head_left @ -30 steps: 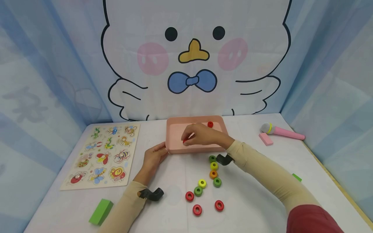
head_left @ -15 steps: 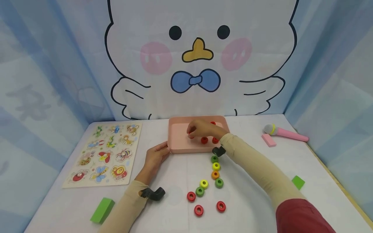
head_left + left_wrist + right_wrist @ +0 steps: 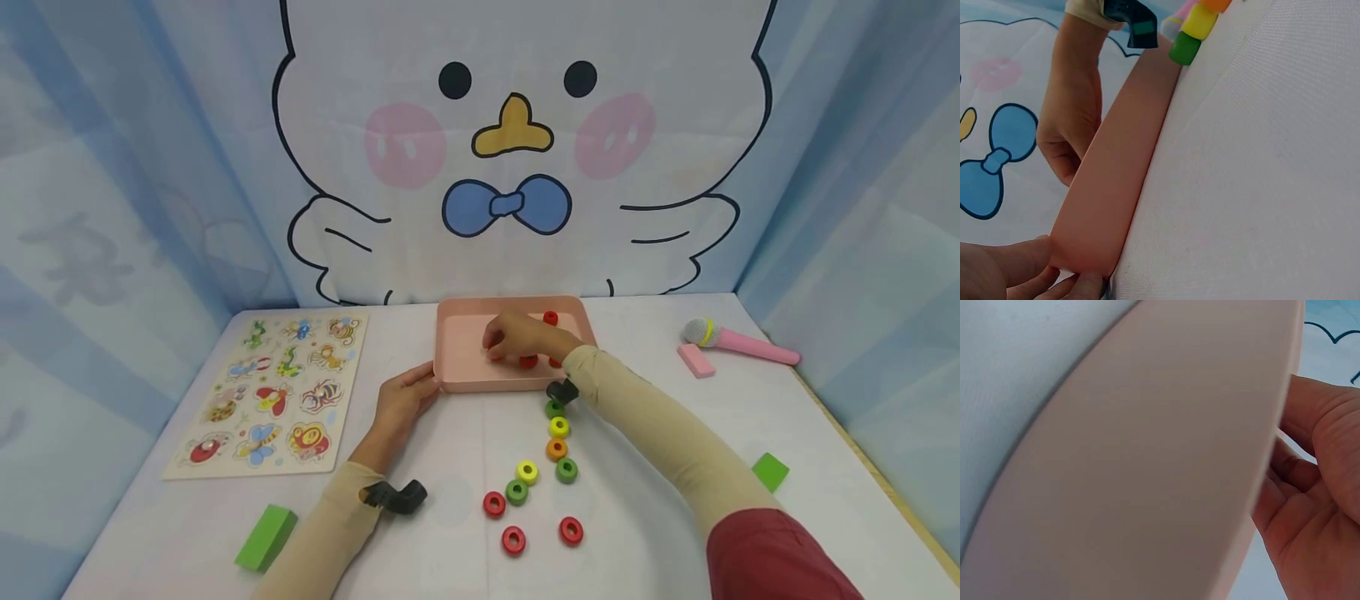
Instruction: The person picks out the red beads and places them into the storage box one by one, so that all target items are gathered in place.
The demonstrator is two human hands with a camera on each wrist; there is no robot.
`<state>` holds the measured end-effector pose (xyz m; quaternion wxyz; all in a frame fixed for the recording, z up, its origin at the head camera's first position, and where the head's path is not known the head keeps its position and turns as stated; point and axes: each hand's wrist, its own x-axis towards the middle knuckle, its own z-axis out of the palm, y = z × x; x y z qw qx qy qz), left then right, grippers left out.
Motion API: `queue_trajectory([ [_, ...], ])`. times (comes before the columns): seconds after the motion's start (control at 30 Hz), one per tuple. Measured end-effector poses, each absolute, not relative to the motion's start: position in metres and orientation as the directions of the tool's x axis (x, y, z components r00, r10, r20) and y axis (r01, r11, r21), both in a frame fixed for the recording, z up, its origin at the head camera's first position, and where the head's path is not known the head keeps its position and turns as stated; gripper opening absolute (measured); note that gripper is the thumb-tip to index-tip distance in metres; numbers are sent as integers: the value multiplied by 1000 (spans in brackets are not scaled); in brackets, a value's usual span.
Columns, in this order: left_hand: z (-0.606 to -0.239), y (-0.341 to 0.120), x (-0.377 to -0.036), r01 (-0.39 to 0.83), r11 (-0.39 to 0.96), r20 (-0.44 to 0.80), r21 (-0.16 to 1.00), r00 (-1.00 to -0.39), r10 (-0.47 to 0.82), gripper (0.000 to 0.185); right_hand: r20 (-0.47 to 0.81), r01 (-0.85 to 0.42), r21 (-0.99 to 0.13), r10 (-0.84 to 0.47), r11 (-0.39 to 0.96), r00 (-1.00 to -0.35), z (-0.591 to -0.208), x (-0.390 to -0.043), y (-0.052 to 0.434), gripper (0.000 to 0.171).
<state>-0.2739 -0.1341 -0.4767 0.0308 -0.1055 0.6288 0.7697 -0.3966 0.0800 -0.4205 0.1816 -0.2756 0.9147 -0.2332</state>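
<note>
A pink tray [image 3: 465, 385] lies at the back of the table. My left hand [image 3: 401, 404] grips its near left corner; in the left wrist view the thumb presses the rim and the fingers curl beneath. Inside the tray, my right hand [image 3: 521, 333] pinches a red ring bead, mostly hidden by the fingertips. Other red beads [image 3: 528, 362] lie in the tray beside and beyond this hand, one of them a red bead [image 3: 551, 317] near the back wall. From the right wrist view, the tray's side wall [image 3: 1135, 450] hides the fingertips.
Ring beads lie in front of the tray, including a yellow bead [image 3: 527, 472], an orange bead [image 3: 557, 449] and a red bead [image 3: 513, 541]. An insect puzzle board [image 3: 258, 392] and green block [image 3: 266, 537] are left; a toy microphone [image 3: 750, 342] and pink block [image 3: 696, 361] right.
My right hand has shifted toward the back of the tray, uncovering red beads near its front wall. The left hand stays at the corner; the head view has shifted slightly.
</note>
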Motion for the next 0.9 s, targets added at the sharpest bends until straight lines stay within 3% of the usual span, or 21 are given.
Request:
queue_trajectory([
  [0.23, -478, -132, -275, -179, -214, -202, 960, -975, -91, 42, -190, -426, -517, -585, 742, -789, -424, -395, 83, 13],
  [0.53, -480, -132, -275, -190, -227, -212, 955, -974, -75, 43, -91, -444, -531, -570, 721, -816, -412, -376, 94, 36],
  [0.9, -476, -133, -273, -192, -206, -213, 960, -973, -87, 44, 20, -637, -568, -766, 521, -643, -399, -310, 93, 35],
])
